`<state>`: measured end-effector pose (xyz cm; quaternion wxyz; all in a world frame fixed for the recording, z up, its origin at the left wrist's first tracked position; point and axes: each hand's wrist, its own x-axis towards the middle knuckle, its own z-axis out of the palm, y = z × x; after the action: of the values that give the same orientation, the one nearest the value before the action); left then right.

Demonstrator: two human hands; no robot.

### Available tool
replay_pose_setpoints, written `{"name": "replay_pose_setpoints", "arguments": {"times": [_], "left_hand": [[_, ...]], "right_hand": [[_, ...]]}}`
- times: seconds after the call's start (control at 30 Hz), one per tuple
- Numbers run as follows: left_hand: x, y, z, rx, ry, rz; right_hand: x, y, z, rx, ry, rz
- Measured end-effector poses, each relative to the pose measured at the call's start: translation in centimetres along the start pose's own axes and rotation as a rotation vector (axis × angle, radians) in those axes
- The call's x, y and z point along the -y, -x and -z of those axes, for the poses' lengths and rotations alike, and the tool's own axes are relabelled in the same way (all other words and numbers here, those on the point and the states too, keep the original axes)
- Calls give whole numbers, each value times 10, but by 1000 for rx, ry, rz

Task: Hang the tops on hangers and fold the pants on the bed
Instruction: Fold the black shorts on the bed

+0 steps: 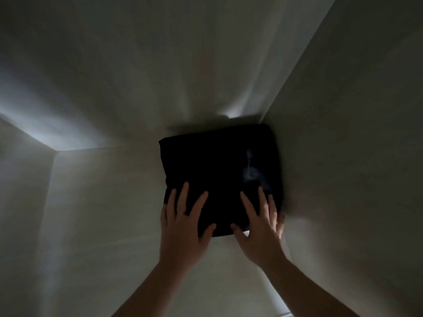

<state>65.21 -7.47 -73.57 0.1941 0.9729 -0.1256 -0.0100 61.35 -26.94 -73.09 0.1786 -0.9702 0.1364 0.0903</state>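
A pale flat surface [109, 202] in dim light is met by a pale wall [343, 156] on the right. A black cloth folded into a square [217, 161] is laid on the surface, touching that wall. Its near edge is pressed by the left hand [183, 225] and the right hand [261, 225], with fingers straight and spread and nothing gripped

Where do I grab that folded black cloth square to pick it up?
Take the folded black cloth square by its near edge, coming from the front, where the left hand and right hand rest flat. Its right side sits against the pale wall.
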Motion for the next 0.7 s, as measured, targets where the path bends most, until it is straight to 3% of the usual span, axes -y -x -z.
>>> {"name": "replay_pose_setpoints", "arguments": {"times": [0.1, 0.3, 0.53, 0.7], "left_hand": [[10, 22, -21, 156, -97, -45], [22, 7, -30, 175, -101, -43], [28, -29, -23, 207, -149, -34], [17, -5, -20, 262, -186, 36]], "right_hand": [[-25, 26, -31, 156, 127, -12], [-25, 9, -32, 54, 92, 32], [-16, -32, -24, 160, 136, 35], [-17, -10, -14, 200, 216, 3]]}}
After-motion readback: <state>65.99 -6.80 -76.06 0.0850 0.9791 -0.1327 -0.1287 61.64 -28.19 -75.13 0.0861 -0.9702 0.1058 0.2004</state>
